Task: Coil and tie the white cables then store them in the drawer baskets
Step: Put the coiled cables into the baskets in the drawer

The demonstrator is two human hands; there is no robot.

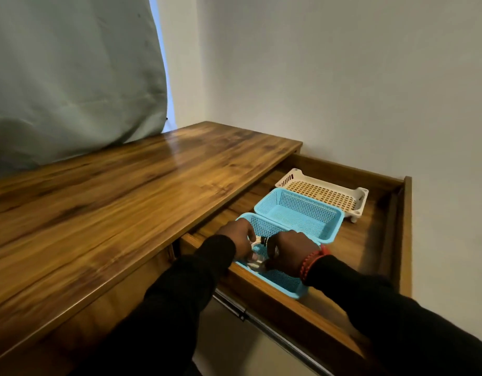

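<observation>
1. Drawer (402,202): pulled out from under the wooden desk top (126,191); three baskets lie in a row inside.
2. Near blue basket (278,283): holds the white cable (257,260), mostly hidden by the hands.
3. Left hand (238,234): reaches into this basket, fingers curled down onto the cable.
4. Right hand (287,251): beside the left, fingers bent around the cable; red bracelet (311,261) at the wrist.
5. Middle blue basket (299,213): touching the near one.
6. White basket (324,192): farthest, just beyond the middle one.
7. Curtain (71,77): hangs onto the desk top's far left.
</observation>
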